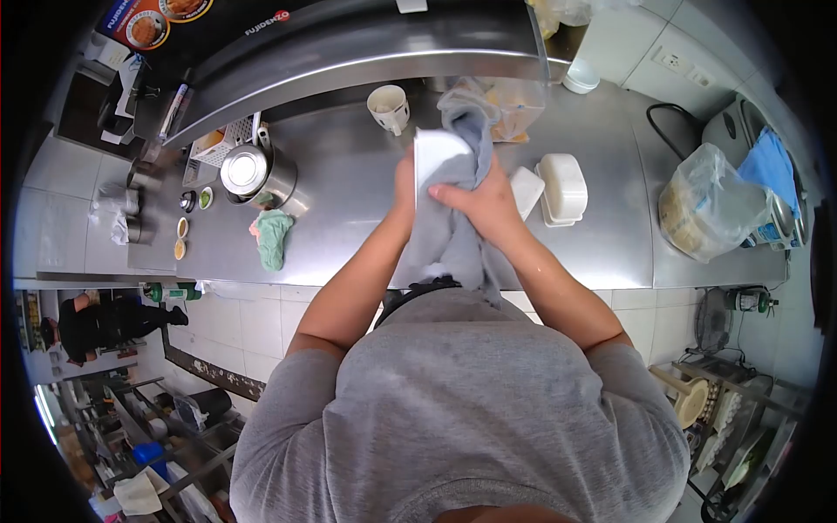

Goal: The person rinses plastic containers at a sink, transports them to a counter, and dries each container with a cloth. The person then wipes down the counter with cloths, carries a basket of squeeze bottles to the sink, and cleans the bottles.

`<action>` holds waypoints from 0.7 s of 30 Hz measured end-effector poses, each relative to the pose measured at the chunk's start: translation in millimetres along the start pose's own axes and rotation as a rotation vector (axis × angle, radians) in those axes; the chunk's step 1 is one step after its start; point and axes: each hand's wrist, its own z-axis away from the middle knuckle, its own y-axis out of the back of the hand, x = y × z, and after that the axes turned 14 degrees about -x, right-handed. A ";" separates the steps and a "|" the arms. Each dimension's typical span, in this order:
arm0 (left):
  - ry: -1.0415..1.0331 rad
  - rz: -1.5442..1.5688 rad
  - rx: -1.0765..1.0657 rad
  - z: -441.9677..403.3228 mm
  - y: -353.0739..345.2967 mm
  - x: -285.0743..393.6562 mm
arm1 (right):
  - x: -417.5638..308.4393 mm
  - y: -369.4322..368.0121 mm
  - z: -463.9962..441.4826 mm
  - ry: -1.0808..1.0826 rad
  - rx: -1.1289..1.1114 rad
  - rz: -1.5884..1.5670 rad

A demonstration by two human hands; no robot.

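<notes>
Over the steel counter [349, 227], my left hand [404, 181] grips the left side of a white rectangular plastic container [438, 150], its fingers mostly hidden behind it. My right hand [481, 202] is closed on a grey cloth [471, 118], with the thumb pressing the cloth against the container's face. The cloth drapes above the hand and hangs down toward my shirt. Just right of my right hand lie a white lid-like piece [525, 192] and stacked white containers [564, 187].
A white mug [389, 109] and plastic bag [514, 105] stand behind my hands. Leftward are a steel pot [277, 179], green cloth [274, 240] and small bowls [181, 229]. A filled clear bag [702, 205] sits right. Another person [105, 324] is at far left.
</notes>
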 end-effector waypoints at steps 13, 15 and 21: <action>0.509 -1.250 0.170 20.2 18.3 38.5 | -11.4 119.8 48.5 -0.375 0.048 -0.234; 0.595 -1.265 0.118 17.6 25.1 21.1 | -22.6 133.7 56.0 -0.321 0.122 -0.236; 0.069 -1.427 -0.151 2.6 -53.4 34.7 | -63.6 161.1 81.3 -0.131 0.377 -0.310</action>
